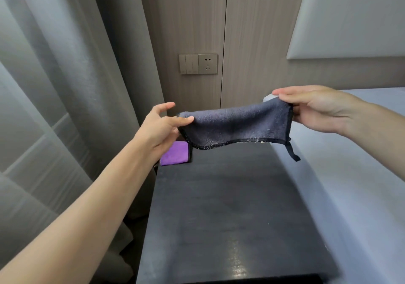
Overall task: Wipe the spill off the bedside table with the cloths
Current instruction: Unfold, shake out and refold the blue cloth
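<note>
A dark grey cloth [236, 126] with a black hem hangs stretched in the air above the far end of the dark bedside table [230, 207]. My left hand [163, 126] pinches its left corner and my right hand [317, 108] grips its right corner. Pale crumbs cling to the cloth's lower hem, and a black loop dangles from its right side. A folded purple cloth [175, 153] lies on the table's far left corner, partly hidden behind my left hand. The tabletop shows faint streaks near the front.
Grey curtains [54, 86] hang close on the left of the table. A bed with a pale sheet [350, 185] runs along the right edge. A wall switch and socket [198, 63] sit on the wood panel behind.
</note>
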`<action>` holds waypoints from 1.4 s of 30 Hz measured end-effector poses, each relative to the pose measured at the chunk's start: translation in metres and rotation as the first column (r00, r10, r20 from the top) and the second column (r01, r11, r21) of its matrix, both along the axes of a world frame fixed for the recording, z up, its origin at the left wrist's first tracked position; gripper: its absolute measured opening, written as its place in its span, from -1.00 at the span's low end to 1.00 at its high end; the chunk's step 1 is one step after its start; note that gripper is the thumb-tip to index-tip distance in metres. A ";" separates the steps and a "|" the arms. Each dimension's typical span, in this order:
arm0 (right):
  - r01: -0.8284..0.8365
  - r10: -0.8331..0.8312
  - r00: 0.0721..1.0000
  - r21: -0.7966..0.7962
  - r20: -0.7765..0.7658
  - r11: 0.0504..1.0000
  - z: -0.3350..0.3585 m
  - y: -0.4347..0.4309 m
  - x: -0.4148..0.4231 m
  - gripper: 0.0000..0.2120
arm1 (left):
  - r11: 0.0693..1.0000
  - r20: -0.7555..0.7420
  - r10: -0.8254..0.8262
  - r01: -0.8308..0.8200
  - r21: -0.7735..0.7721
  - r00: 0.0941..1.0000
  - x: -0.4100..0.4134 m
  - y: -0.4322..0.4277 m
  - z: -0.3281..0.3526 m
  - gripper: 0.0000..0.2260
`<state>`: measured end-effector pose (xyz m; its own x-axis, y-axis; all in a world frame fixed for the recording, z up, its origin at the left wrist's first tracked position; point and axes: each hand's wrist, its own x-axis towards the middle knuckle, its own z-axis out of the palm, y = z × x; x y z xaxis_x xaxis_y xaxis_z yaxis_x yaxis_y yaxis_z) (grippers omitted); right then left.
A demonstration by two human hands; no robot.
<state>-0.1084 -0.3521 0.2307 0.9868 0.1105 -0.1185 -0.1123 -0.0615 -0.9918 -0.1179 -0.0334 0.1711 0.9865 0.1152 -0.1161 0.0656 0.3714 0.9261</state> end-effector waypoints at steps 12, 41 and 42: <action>0.230 0.059 0.822 -0.425 0.566 0.876 -0.002 -0.004 -0.006 -0.89 | 0.776 0.422 -0.042 -0.237 0.585 0.906 -0.006 0.004 0.004 -0.82; -0.128 0.452 0.782 -0.599 0.430 0.790 0.042 0.057 0.008 -0.74 | 0.875 0.067 -0.306 0.254 0.412 0.950 -0.005 -0.054 0.017 -0.83; -0.079 0.436 0.760 -0.597 0.482 0.798 0.039 0.058 0.006 -0.77 | 0.908 0.055 -0.298 0.266 0.324 0.953 -0.003 -0.053 0.019 -0.86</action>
